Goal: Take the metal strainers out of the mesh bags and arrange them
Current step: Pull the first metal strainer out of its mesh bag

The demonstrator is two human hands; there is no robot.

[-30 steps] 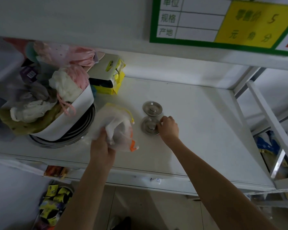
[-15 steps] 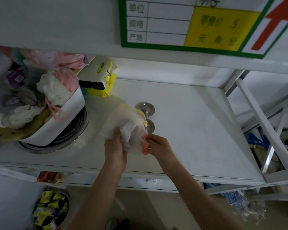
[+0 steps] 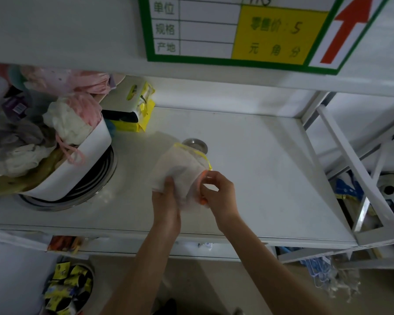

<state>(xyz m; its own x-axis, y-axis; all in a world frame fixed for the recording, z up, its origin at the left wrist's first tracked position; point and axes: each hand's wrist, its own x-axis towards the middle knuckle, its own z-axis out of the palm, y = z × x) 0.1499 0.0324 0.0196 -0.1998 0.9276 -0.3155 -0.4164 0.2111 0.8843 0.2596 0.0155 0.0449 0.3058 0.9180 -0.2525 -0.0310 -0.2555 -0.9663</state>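
Observation:
A bunch of white mesh bags [image 3: 182, 169] with yellow and orange drawstring edges is held above the white shelf [image 3: 259, 178]. My left hand [image 3: 166, 201] grips the bunch from below. My right hand [image 3: 218, 192] pinches the orange-edged mouth of one bag at the bunch's right side. One round metal strainer [image 3: 197, 144] lies on the shelf just behind the bags, partly covered by them. A second strainer seen earlier is hidden behind the bags.
A white tub [image 3: 73, 169] stuffed with cloths and bags sits on stacked metal pans [image 3: 84, 192] at the left. A yellow package [image 3: 134, 110] stands at the back. White rack struts [image 3: 350, 160] rise at the right. A price sign [image 3: 237, 30] hangs above.
My right hand left the nearer strainer on the shelf and came to the mesh bags. My left hand carried the bags rightward, over the strainers. The camera shifted right.

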